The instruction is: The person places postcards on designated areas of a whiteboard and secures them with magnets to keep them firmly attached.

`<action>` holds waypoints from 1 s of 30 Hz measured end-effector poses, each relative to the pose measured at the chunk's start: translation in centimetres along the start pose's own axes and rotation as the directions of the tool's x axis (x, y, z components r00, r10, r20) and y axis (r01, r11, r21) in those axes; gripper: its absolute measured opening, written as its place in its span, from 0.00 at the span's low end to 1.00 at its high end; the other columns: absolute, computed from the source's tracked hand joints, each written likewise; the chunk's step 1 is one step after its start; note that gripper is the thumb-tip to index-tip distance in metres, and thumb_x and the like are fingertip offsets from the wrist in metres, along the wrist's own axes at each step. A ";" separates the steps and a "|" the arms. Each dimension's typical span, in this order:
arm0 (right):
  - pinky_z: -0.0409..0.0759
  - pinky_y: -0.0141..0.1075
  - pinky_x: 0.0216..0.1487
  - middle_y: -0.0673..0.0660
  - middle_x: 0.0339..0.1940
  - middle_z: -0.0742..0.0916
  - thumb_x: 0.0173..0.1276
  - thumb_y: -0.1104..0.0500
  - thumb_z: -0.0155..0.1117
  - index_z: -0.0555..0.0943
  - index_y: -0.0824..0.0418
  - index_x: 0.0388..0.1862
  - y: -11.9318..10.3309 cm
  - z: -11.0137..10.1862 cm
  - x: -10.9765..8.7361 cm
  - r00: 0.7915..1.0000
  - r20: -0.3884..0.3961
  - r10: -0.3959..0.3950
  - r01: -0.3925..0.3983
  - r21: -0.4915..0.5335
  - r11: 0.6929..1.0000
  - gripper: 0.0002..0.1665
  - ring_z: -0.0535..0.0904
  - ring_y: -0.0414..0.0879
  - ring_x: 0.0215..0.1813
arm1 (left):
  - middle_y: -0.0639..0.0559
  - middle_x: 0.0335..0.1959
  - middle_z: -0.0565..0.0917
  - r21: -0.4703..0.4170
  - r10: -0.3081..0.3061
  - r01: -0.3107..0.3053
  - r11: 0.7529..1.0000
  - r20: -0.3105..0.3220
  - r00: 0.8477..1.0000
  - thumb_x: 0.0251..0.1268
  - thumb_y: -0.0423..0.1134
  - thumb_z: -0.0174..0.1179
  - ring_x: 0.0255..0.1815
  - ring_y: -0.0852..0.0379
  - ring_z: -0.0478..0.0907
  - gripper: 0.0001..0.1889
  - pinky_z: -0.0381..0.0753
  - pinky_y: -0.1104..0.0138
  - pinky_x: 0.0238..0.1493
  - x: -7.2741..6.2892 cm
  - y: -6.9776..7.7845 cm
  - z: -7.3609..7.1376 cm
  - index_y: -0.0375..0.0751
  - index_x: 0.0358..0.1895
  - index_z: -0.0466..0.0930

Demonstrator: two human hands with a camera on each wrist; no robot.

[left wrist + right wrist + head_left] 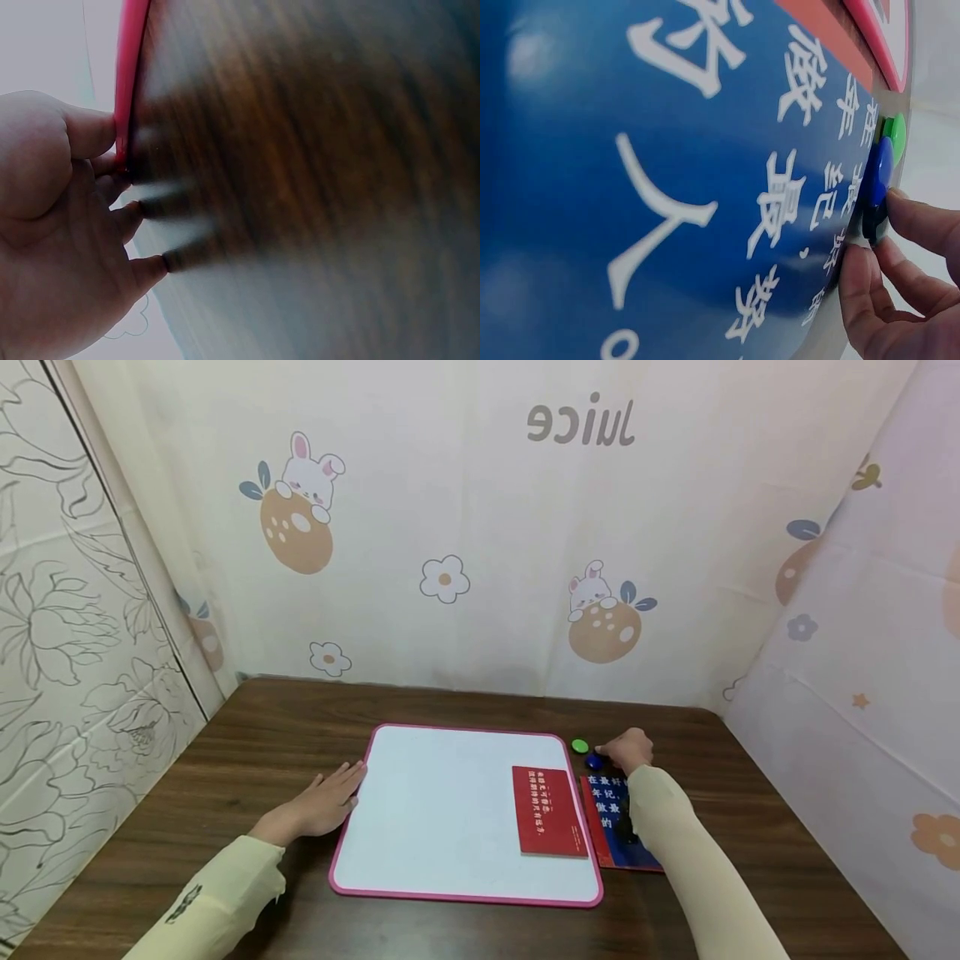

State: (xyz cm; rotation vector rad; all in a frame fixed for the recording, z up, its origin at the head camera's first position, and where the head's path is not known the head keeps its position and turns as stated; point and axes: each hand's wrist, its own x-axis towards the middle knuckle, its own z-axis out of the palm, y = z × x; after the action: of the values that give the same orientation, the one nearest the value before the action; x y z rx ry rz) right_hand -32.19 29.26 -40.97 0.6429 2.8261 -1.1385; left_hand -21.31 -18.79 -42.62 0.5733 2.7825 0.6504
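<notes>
A whiteboard (442,810) with a pink rim lies on the table. My left hand (322,803) rests at its left edge, fingers extended; the left wrist view shows the thumb touching the pink rim (130,71). Beyond the board's right side, my right hand (632,749) pinches a dark round magnet (875,223) between thumb and fingers. Right beside it sits a blue round magnet (594,762), and a green one (580,746) lies just past that. Below the right hand is a blue and red booklet (609,835) with white characters, partly hidden by the sleeve.
A red booklet (550,814) lies on the right part of the whiteboard, slightly over its rim. The dark wooden table (315,702) ends at a patterned curtain (480,527) behind, with more cloth at both sides.
</notes>
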 end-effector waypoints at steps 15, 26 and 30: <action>0.76 0.38 0.34 0.61 0.25 0.85 0.60 0.62 0.70 0.82 0.77 0.39 0.9 -0.1 0.3 1.000 -0.006 -0.002 0.003 0.169 0.986 0.17 0.81 0.45 0.26 | 0.29 0.73 0.51 -0.005 0.002 -0.002 1.000 0.001 1.000 0.75 0.34 0.44 0.73 0.31 0.44 0.27 0.40 0.35 0.65 -0.2 0.4 -0.3 0.25 0.72 0.51; 0.79 0.45 0.50 0.63 0.34 0.85 0.60 0.62 0.70 0.77 0.77 0.50 0.8 -0.4 0.8 0.990 0.048 0.132 -0.141 0.289 0.947 0.24 0.81 0.44 0.26 | 0.28 0.73 0.50 -0.006 0.025 -0.025 1.000 0.000 1.000 0.75 0.34 0.42 0.72 0.30 0.43 0.27 0.39 0.34 0.64 -0.1 -0.1 0.0 0.24 0.72 0.50; 0.81 0.39 0.42 0.61 0.34 0.84 0.60 0.62 0.70 0.77 0.75 0.50 0.6 -0.6 1.2 0.986 0.090 0.142 -0.164 0.326 0.931 0.24 0.81 0.43 0.26 | 0.28 0.73 0.50 -0.027 0.027 -0.027 0.999 -0.004 1.000 0.74 0.34 0.43 0.73 0.30 0.43 0.28 0.38 0.34 0.64 0.0 -0.2 0.0 0.24 0.71 0.50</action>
State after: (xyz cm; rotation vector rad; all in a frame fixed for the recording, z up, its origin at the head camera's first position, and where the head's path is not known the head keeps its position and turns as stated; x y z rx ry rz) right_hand -32.98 30.49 -41.19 0.8097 2.4962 -1.5898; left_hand -21.37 -18.99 -42.72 0.6055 2.7692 0.6948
